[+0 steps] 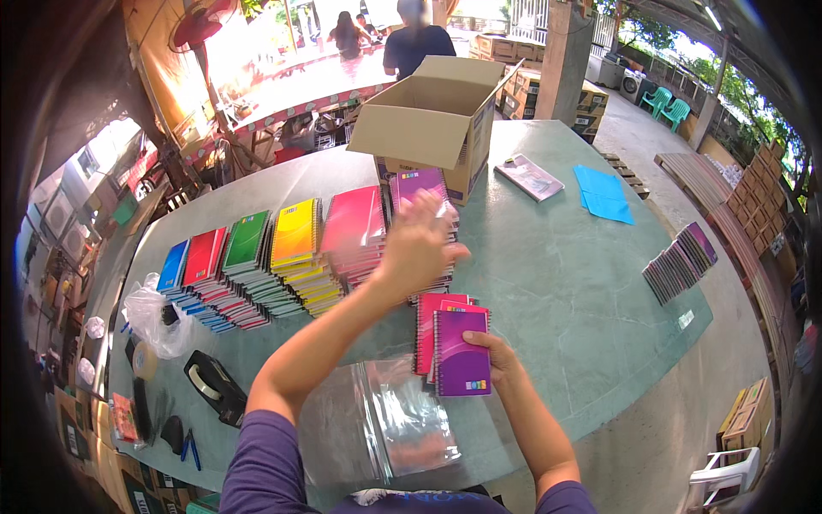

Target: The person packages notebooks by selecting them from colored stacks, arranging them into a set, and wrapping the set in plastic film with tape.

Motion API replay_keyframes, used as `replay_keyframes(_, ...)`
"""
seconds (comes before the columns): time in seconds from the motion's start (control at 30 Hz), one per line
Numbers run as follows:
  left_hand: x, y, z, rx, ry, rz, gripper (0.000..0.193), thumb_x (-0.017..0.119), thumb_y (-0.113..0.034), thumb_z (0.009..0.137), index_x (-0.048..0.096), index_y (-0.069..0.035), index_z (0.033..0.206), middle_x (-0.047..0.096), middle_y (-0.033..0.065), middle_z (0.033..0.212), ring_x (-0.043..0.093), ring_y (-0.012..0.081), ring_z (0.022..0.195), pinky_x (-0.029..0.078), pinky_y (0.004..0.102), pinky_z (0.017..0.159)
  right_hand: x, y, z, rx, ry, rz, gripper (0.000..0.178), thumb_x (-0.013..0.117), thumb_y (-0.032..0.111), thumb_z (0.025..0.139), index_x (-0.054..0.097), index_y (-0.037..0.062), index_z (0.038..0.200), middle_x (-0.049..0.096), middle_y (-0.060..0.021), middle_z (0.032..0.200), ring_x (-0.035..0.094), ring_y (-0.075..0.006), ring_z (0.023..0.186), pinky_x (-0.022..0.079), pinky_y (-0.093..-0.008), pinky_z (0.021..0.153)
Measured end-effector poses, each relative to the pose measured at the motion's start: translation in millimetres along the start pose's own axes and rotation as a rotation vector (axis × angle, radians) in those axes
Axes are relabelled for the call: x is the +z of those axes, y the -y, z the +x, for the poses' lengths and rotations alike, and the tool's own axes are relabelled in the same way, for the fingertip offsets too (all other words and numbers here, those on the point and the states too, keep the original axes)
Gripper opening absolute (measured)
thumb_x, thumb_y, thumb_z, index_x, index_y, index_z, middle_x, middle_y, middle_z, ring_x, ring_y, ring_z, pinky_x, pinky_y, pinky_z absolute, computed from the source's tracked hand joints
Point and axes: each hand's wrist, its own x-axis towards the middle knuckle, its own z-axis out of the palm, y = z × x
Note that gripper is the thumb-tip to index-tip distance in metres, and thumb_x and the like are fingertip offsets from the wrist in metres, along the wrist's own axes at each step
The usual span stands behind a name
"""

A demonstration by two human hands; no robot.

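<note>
My right hand (497, 353) grips a purple spiral notebook (461, 360), its thumb on the cover. Pink spiral notebooks (425, 330) lie fanned behind it; whether the fingers also hold these is hidden. Over the stack of purple notebooks (418, 182) my left hand (419, 244) is stretched out, slightly blurred, thumb apart, with nothing visible in it. Leftward from there run stacks of pink (354, 218), yellow (295, 231), green (247, 238), red (205, 255) and blue notebooks (174, 264). Clear plastic sleeves (407, 428) lie in front of me.
An open cardboard box (475, 163) stands behind the stacks. Rightward lie a wrapped notebook pack (529, 178), blue sheets (604, 194) and another notebook stack (681, 264). A plastic bag (160, 321), black tape dispenser (214, 387) and blue-handled cutters (190, 450) are at left. People (418, 43) are beyond.
</note>
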Motion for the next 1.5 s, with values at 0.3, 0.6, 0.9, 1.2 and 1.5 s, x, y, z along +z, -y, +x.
replay_keyframes(0.3,-56.2,-56.2,-19.6,0.209,0.201,-0.006,0.014,0.056,-0.016,0.072,0.057,-0.004,0.079,0.056,0.0111,0.067,0.057,0.0268,0.070,0.044,0.0410,0.073,-6.5,-1.1,-14.5,-0.112,0.035,0.201,0.072,0.052,0.058,0.081,0.045,0.0002,0.124,0.057,-0.0196,0.115,0.057,-0.0290,0.106,0.047,-0.0458,0.091)
replay_keyframes(0.6,-141.5,-76.2,-194.4,0.105,0.364,-0.517,0.075,0.075,-0.029,0.066,0.041,-0.012,0.131,0.042,0.0134,0.132,0.040,0.0281,0.124,0.019,0.0498,0.108,49.5,-61.4,-30.6,0.337,-0.135,0.008,0.046,0.062,0.021,0.076,0.051,0.0010,0.116,0.062,-0.0158,0.101,0.064,-0.0253,0.085,0.054,-0.0382,0.078)
replay_keyframes(0.9,-153.3,-87.6,-339.9,-1.432,0.014,-1.398,0.084,0.085,-0.008,0.059,0.033,0.001,0.125,0.053,0.0125,0.115,0.052,0.0189,0.109,0.046,0.0348,0.091,58.4,-170.9,12.2,0.038,0.205,-0.775,0.105,0.076,0.042,0.067,0.012,0.0052,0.143,0.022,-0.0136,0.144,0.026,-0.0291,0.131,0.018,-0.0397,0.109)
replay_keyframes(1.2,-179.9,-91.0,-333.2,-1.273,0.091,-1.312,0.091,0.086,-0.010,0.055,0.033,-0.005,0.129,0.050,0.0093,0.119,0.051,0.0188,0.108,0.043,0.0333,0.094,82.7,-208.3,-4.1,-0.471,0.011,-1.203,0.122,0.092,0.026,0.040,0.020,0.0045,0.137,0.039,-0.0145,0.124,0.043,-0.0265,0.115,0.036,-0.0383,0.099)
replay_keyframes(1.5,-166.1,-106.0,-324.4,-1.088,0.193,-1.019,0.080,0.081,-0.003,0.056,0.039,-0.007,0.124,0.052,0.0085,0.110,0.055,0.0180,0.096,0.046,0.0301,0.084,67.9,-211.6,-14.5,-0.482,0.114,-1.090,0.088,0.091,0.015,0.045,0.042,0.0069,0.118,0.049,-0.0083,0.110,0.050,-0.0189,0.103,0.042,-0.0310,0.088)
